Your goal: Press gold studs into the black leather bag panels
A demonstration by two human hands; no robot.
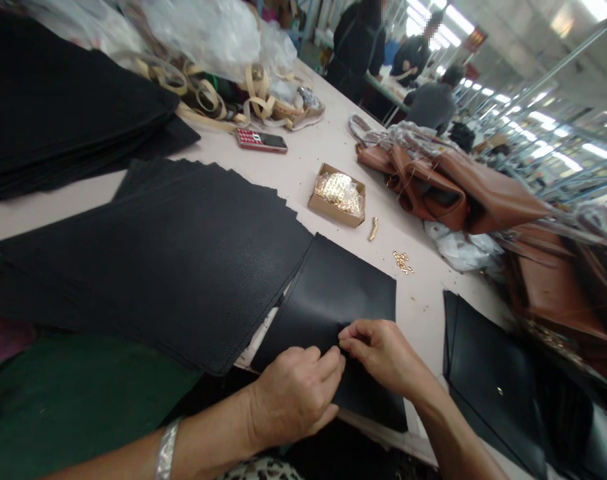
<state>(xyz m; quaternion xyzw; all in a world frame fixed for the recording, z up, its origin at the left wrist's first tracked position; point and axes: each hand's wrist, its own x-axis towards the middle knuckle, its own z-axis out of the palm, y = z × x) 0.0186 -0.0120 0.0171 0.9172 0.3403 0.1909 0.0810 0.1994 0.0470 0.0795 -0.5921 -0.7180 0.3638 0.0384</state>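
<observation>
A smooth black leather panel (pixel 328 280) lies at the front of the table, overlapping the edge of a fanned stack of black leather sheets (pixel 183 247). My left hand (pixel 298 393) is curled over the panel's near part, fingers pressed together. From the right, my right hand (pixel 383 353) meets it, thumb and forefinger pinched close to the left fingertips. Whatever sits between the fingers is too small or hidden to make out. Beyond the panel lie loose small gold metal pieces (pixel 402 262), a short gold stick-like row of pieces (pixel 373 229) and a cardboard box (pixel 336 212) holding bagged gold pieces.
Black panels (pixel 488 380), one bearing a small gold fitting, lie at right. Behind them are piled brown leather bags (pixel 448 180). A red phone (pixel 261 141), tape rolls (pixel 208 97) and another black stack (pixel 68 107) stand farther back. Several people work in the background.
</observation>
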